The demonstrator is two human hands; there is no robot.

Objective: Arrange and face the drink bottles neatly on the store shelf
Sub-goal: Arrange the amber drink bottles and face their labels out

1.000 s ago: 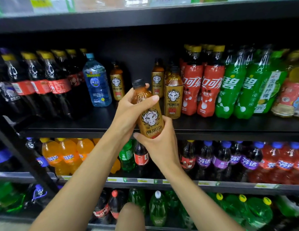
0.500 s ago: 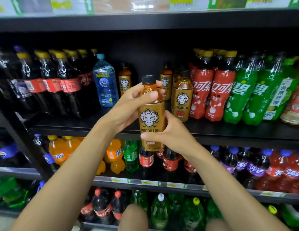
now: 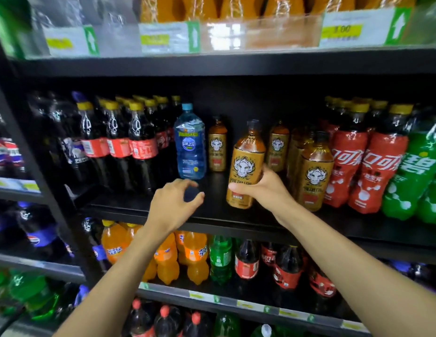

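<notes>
Right hand (image 3: 265,190) has the gold tiger-label bottle (image 3: 246,166), fingers wrapped round its lower body from the right side, and the bottle stands upright at the front of the black shelf (image 3: 139,205), tiger face square to the aisle. That low grip looks deliberate: it leaves the label uncovered and gives control of the base for setting down. I can't say whether the base touches the board or hangs just above it. Left hand (image 3: 173,203) is off the bottle, hovering over the shelf just below the blue water bottle (image 3: 190,147), thumb and fingers curled into a loose ring; whether anything sits inside that ring I cannot tell. The slot makes sense: a matching gold bottle (image 3: 314,173) fronts the row just to the right, and another (image 3: 217,147) sits further back on the left, so this one seems meant to fill the gap at the front. The water bottle looks like the odd one out, beside the dark cola bottles (image 3: 141,147).
</notes>
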